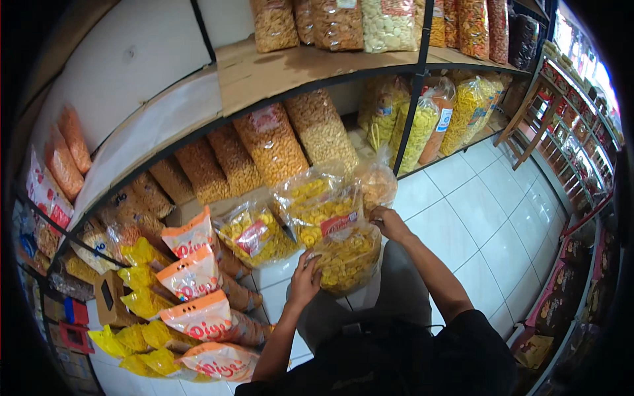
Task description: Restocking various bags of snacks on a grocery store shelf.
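A clear plastic bag of yellow chips is in front of me, between my knees. My left hand grips its left edge, fingers bent over the plastic. At the bag's upper right corner, my right hand has its fingers curled on the plastic. Just beyond stands another clear bag of yellow chips with a red label, partly covered by the near bag. To its left leans a similar labelled bag. A clear bag of pale orange snacks stands beyond my right hand.
Orange-and-white snack packs and yellow packs stand in rows on the left. Large snack bags fill the lower shelf, below a cardboard-lined shelf. White floor tiles extend right towards a wooden stool and display racks.
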`<state>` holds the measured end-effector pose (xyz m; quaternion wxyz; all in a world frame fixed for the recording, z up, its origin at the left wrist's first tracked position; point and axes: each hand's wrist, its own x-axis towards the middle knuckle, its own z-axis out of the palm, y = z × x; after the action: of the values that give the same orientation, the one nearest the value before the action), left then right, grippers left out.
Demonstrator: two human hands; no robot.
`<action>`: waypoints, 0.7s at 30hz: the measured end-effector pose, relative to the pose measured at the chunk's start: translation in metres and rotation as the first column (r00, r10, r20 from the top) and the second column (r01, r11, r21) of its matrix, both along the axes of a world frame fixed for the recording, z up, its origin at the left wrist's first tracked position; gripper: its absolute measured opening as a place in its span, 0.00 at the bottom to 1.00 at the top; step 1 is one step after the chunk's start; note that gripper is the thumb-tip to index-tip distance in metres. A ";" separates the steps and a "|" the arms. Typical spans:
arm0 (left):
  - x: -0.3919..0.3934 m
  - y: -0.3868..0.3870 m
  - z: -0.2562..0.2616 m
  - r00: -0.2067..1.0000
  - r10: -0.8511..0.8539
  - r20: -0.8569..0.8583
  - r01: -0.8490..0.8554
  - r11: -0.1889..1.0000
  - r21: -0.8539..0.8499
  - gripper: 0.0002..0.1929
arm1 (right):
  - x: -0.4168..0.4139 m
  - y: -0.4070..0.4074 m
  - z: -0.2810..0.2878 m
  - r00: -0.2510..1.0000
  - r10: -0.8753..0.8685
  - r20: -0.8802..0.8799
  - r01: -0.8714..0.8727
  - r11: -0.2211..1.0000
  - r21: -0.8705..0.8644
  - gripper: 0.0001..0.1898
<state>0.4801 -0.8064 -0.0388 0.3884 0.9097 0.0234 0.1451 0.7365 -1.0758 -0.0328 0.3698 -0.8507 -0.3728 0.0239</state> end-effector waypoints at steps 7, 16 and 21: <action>0.024 0.005 -0.007 0.979 0.101 0.175 -0.106 0.994 0.017 0.22 | 0.016 0.003 -0.012 0.989 0.074 -0.131 -0.045 0.976 0.212 0.10; 0.043 -0.004 -0.073 0.836 0.541 0.093 -0.480 0.802 -0.354 0.09 | 0.034 -0.014 -0.016 0.815 0.334 -0.473 -0.190 0.926 0.327 0.17; 0.030 -0.029 -0.081 0.668 0.733 0.130 -0.581 0.623 -0.524 0.11 | 0.007 -0.013 -0.044 0.924 0.178 -0.338 -0.071 0.949 0.308 0.06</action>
<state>0.5099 -0.8356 -0.1200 0.4992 0.6842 0.3258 0.4201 0.7433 -1.0883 -0.0766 0.5502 -0.7427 -0.3517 0.1486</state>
